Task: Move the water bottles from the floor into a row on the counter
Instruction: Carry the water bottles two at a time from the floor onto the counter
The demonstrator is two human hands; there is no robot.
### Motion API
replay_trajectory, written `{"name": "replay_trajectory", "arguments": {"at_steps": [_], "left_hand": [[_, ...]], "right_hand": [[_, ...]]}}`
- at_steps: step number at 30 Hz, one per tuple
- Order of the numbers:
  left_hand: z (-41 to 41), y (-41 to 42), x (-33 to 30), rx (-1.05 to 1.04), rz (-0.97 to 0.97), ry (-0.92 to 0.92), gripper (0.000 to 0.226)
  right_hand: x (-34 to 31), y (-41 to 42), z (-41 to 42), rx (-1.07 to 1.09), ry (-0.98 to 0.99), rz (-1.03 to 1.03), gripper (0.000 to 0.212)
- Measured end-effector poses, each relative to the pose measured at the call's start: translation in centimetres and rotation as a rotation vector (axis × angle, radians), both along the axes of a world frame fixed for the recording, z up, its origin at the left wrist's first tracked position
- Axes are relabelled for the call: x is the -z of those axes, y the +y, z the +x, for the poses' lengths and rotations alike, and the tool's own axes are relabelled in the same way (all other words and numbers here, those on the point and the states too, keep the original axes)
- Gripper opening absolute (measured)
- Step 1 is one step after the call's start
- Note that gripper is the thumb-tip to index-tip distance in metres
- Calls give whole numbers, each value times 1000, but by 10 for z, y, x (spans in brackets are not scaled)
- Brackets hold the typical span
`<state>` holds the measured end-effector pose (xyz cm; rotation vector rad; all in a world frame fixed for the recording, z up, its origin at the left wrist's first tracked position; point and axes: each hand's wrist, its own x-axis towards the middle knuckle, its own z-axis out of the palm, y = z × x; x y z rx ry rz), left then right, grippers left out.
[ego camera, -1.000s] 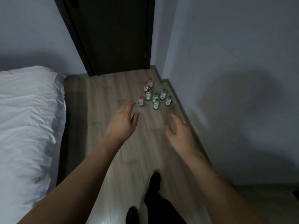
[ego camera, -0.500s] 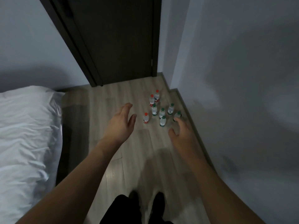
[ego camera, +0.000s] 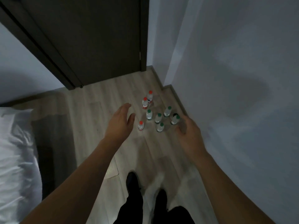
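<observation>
Step in hand: we judge this the opening reach; none of the water bottles [ego camera: 157, 113] is lifted yet, all eight stand on the floor [ego camera: 100, 110], and no counter shows in view.
Left hand [ego camera: 120, 122]: we hold it out above the floor, fingers straight and loosely together, thumb apart, gripping nothing; it hangs just beside the nearest red-capped bottle [ego camera: 140, 125].
Right hand [ego camera: 188, 132]: we hold it low by the wall, fingers loosely curled and spread, closed on nothing; its fingertips are near the green-capped bottle by the skirting [ego camera: 175, 119], and we cannot tell if they touch it.
Bottles, place: clustered upright in the floor's far right corner, where the wall [ego camera: 234, 78] steps in, short of the door [ego camera: 90, 38].
Bottles, make: small clear plastic cylinders with screw caps, three red and five green, each with a label band; smooth and probably light, easily tipped.
Next move, our judgement: stoop further, close each hand round one bottle body, and lift straight up so the neighbours stay standing.
Floor: pale wood-grain planks, matte, with a skirting strip along the wall.
Door: dark, flat, in a dark frame.
Bed [ego camera: 14, 159]: white creased fabric along the floor's left edge.
Feet [ego camera: 145, 188]: dark shoes and trousers at the near edge.
</observation>
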<state>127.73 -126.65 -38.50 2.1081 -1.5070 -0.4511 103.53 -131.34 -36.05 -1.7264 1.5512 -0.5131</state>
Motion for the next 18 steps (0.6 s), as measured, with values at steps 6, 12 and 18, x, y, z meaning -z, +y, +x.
{"name": "replay_trajectory", "arguments": {"at_steps": [6, 12, 18], "left_hand": [[33, -51, 114, -17, 67, 99, 44], [42, -96, 304, -59, 107, 159, 47], [54, -133, 488, -42, 71, 178, 50]], "right_hand": [[118, -65, 24, 26, -13, 91, 46], [322, -114, 33, 84, -34, 60, 43], [519, -143, 33, 92, -67, 37, 41]]}}
